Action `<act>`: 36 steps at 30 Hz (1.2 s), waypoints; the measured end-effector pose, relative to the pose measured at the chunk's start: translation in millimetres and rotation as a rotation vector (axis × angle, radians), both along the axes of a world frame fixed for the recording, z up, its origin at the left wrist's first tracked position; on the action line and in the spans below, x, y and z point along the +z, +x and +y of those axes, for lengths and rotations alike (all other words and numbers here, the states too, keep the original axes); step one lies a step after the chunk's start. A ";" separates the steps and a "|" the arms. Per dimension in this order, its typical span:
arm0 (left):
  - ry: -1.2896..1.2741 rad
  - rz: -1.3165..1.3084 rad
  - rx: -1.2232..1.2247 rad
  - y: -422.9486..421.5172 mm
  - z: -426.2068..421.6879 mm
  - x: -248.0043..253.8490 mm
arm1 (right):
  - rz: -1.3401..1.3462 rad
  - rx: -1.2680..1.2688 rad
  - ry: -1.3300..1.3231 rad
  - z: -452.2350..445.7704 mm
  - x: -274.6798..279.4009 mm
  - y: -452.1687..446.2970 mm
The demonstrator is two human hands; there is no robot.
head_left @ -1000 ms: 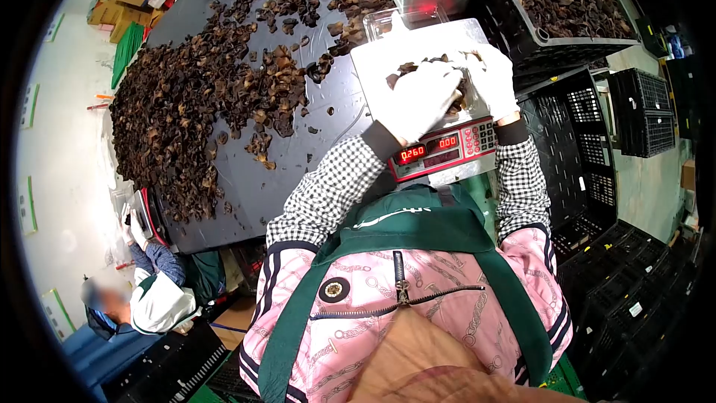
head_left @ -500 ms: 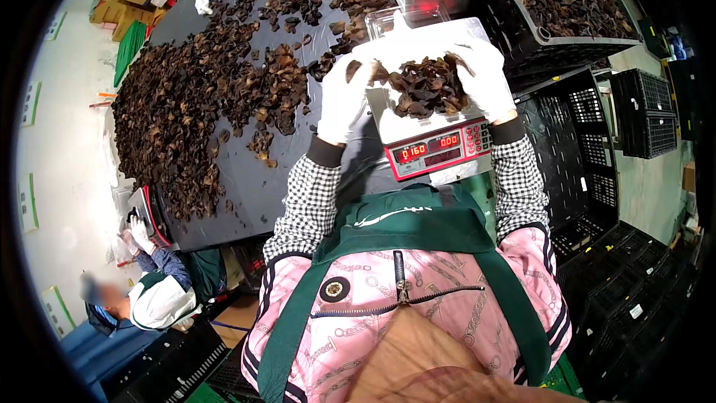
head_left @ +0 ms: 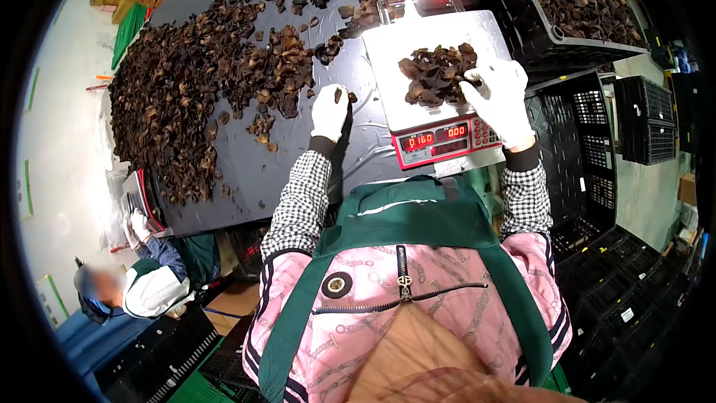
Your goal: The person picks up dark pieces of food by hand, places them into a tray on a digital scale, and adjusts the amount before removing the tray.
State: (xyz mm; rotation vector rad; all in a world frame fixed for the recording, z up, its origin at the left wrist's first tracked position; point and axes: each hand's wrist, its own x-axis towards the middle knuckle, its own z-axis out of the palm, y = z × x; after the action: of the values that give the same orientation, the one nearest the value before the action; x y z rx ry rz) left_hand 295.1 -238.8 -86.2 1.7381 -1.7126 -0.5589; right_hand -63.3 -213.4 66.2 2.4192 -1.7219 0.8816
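Observation:
A loose heap of dark brown wood ear mushrooms (head_left: 438, 75) lies on the white pan of a red-trimmed digital scale (head_left: 440, 142), whose lit displays appear to read 0.160 and 0.00. My right hand (head_left: 500, 101), in a white glove, is at the right edge of the heap, thumb and fingers apart and touching it. Left of the scale, over the dark table, my gloved left hand (head_left: 330, 113) is closed, with small dark mushroom pieces showing at its fingertips.
More mushrooms (head_left: 171, 104) are spread thickly across the dark table (head_left: 246, 205). A black crate (head_left: 552, 48) full of them stands at the right, with other black crates (head_left: 626, 276) below. At lower left, a co-worker (head_left: 153, 283) has gloved hands near another red-edged device.
My left hand has left the heap and moved left, off the scale, with mushroom pieces. My right hand stays by the heap. The displayed numbers look the same.

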 end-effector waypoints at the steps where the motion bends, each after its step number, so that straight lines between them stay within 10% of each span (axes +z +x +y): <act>1: -0.042 -0.007 -0.008 -2.7 0.0 1.1 | -0.005 0.010 0.038 4.4 -4.5 -3.0; 11: -0.226 -0.499 -0.192 -30.5 -11.7 51.0 | -0.053 0.089 0.133 18.6 -17.6 6.9; 15: -0.219 0.093 -0.148 -67.0 -19.4 93.2 | -0.124 0.085 0.144 17.5 -3.0 7.9; 29: -0.261 0.226 -0.330 -115.5 -42.6 116.6 | -0.096 0.013 0.104 8.4 -27.5 12.5; 36: -0.469 -0.144 -0.421 -96.9 -49.5 134.4 | -0.147 0.023 0.051 -2.3 -1.3 29.8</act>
State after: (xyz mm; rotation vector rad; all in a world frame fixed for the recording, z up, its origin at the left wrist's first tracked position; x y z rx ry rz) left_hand 198.2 -288.3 48.2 1.1175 -2.1236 -0.1796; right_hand -33.5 -215.6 64.9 2.4680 -1.7882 1.0555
